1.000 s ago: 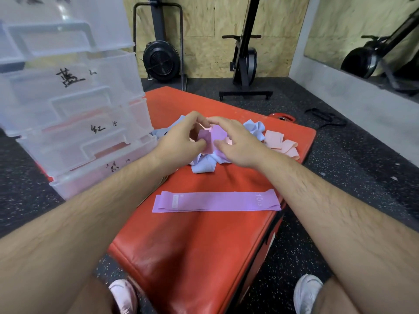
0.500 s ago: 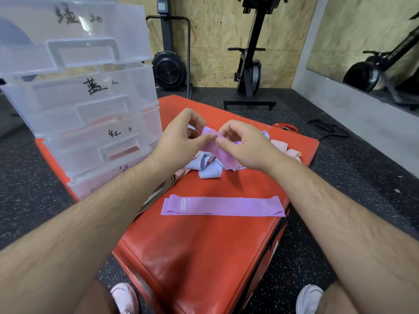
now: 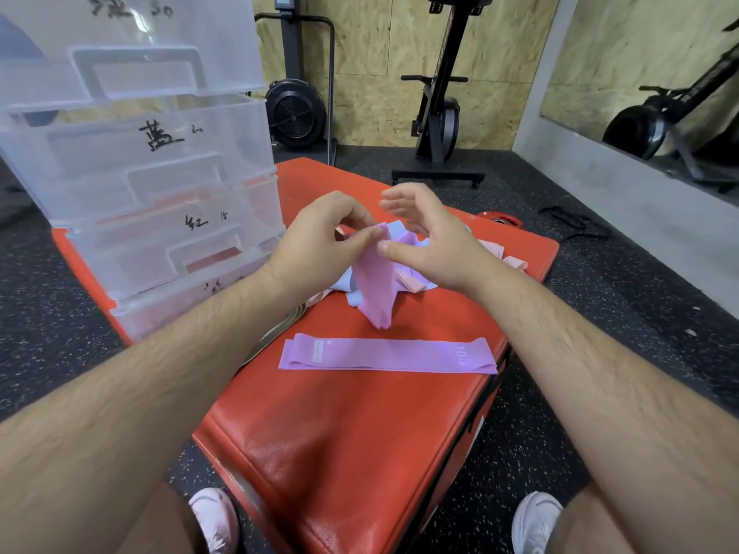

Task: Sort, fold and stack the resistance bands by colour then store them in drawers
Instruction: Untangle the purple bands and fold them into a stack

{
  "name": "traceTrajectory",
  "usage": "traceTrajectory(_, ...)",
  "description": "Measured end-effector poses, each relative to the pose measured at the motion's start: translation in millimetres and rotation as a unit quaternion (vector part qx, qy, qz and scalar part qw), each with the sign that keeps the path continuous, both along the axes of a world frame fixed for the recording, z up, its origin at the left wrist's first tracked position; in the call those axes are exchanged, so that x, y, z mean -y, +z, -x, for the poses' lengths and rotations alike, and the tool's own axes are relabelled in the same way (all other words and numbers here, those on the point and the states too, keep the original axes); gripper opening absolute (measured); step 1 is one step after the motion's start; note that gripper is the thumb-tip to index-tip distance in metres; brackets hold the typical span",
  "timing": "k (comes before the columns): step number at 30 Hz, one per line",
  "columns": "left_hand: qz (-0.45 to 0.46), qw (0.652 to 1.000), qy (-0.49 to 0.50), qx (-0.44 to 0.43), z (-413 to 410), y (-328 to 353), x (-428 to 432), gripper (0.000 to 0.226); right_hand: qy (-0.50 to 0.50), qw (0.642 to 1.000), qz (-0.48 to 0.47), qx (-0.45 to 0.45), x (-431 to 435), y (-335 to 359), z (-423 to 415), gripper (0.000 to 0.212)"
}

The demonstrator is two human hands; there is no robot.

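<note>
Lifted since half a second ago, the loose purple band (image 3: 375, 285) now hangs clear above the pile instead of lying bunched between the hands, and the right hand's fingers have come off it.

Head view: the left hand (image 3: 320, 243) pinches the hanging band's top edge between thumb and fingertip. The right hand (image 3: 434, 243) is spread, its thumb touching the band's upper edge, the other fingers raised apart and slightly blurred. The band's lower end dangles just above the red padded block (image 3: 360, 453). Behind it lies the unsorted pile: light-blue bands (image 3: 354, 293) and pink bands (image 3: 498, 251), tangled together. Nearer the person, a second purple band (image 3: 384, 355) lies flat and straight across the block, marked "10". On the block's left side stands a clear plastic drawer unit (image 3: 160, 181), its fronts hand-lettered, all drawers closed. Two white shoes (image 3: 536, 517) rest on the speckled floor.
</note>
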State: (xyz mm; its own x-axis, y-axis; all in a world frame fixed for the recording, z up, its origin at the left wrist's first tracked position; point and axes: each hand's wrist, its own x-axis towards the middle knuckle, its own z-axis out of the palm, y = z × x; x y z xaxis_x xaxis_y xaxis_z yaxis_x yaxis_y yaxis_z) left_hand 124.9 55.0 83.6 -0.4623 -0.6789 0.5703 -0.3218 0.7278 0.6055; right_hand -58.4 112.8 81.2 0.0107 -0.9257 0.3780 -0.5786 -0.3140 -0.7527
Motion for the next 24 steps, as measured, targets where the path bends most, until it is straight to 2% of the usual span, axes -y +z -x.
traceTrajectory(1,-0.013,1.000,-0.010,-0.006,0.1,1.0,-1.8,0.010,0.011,1.000,-0.015,0.005,0.3,-0.1,-1.2,0.046)
traceTrajectory(5,-0.066,0.996,-0.026,-0.049,1.4,2.1,-2.2,0.011,0.027,0.997,-0.064,0.028,6.5,-8.6,-3.3,0.018)
traceTrajectory(11,-0.134,0.984,0.016,-0.118,-4.3,2.7,8.1,0.018,0.051,0.987,-0.147,0.029,11.4,-16.8,7.9,0.007)
traceTrajectory(13,-0.156,0.977,0.033,-0.138,-8.3,2.1,13.0,0.020,0.058,0.981,-0.187,0.001,10.0,-20.1,14.2,0.015)
traceTrajectory(15,-0.176,0.971,0.052,-0.151,-13.6,-0.2,19.2,0.019,0.035,0.974,-0.212,-0.064,8.6,-25.0,21.9,0.017)
traceTrajectory(17,-0.195,0.966,0.064,-0.160,-19.2,-3.6,25.6,0.017,0.011,0.964,-0.233,-0.126,5.7,-27.1,30.0,0.027)
traceTrajectory(24,-0.215,0.958,0.104,-0.161,-34.2,-15.2,32.8,0.017,-0.034,0.940,-0.273,-0.204,-13.4,-21.9,58.3,0.039)
